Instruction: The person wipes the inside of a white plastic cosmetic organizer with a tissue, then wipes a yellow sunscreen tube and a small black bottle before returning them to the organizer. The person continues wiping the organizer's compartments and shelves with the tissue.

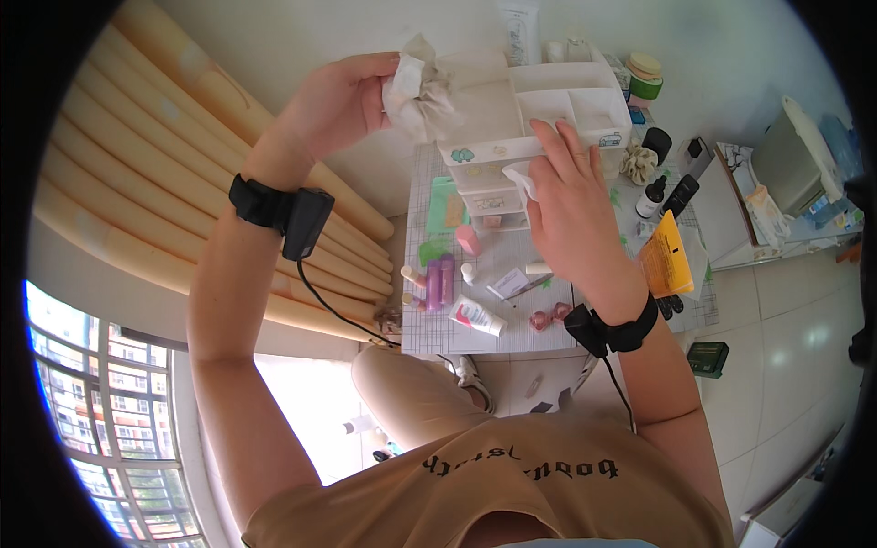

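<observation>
Crumpled tissue (422, 99) is pinched in the curled fingers of the left hand (343, 105), at the upper left of the white organizer (484, 152) set on the table (539, 342). A white wipe (522, 176) is held by the right hand (571, 205), its fingers slightly parted over the organizer's front; whether the rim is touched cannot be told.

Organizer (498, 148) on table (525, 340), curtain (174, 164) at left.
</observation>
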### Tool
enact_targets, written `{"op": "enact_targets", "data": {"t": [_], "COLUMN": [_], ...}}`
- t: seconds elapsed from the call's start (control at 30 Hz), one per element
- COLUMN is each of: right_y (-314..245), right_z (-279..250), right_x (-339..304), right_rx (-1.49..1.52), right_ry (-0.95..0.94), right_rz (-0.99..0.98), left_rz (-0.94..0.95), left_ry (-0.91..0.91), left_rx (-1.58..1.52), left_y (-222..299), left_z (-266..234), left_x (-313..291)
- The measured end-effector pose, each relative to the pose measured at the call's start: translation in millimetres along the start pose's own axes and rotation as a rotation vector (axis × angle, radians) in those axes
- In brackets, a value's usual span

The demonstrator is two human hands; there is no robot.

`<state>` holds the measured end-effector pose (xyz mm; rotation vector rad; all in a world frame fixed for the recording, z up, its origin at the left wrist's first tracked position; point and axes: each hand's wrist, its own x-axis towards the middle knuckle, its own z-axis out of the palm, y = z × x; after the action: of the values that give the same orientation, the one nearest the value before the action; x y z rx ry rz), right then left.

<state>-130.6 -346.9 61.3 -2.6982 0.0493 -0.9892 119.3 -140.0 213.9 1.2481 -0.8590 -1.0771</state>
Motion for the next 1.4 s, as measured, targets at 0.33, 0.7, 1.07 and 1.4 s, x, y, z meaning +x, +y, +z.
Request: {"op": "enact_targets", "data": {"t": [0.33,0.7,1.07,1.4], "right_y": [1.5,-47.0,100.7,305.8], "right_z": [5.7,-109.9,-177.8,-151.4], "right_x": [0.5,-107.1,-244.3,-303.4], "right_rx": [-0.003,0.929,0.423,0.104], "right_ry": [0.065,0.328,0.448,0.343], "right_rz": [-0.052,0.047,0.593,0.996], "left_rz": [0.178,0.532,0.594,0.442], "left_ry": [0.238,0.014,-0.153,-0.077], "left_rx": [0.415,0.707,0.644,0.497], "left_y": [-11.1,-38.4,-123.6,-120.2], "left_z": [18.0,195.4,319.6,272.1], "left_x": [-15.5,-30.8,4.8,-47.4]}}
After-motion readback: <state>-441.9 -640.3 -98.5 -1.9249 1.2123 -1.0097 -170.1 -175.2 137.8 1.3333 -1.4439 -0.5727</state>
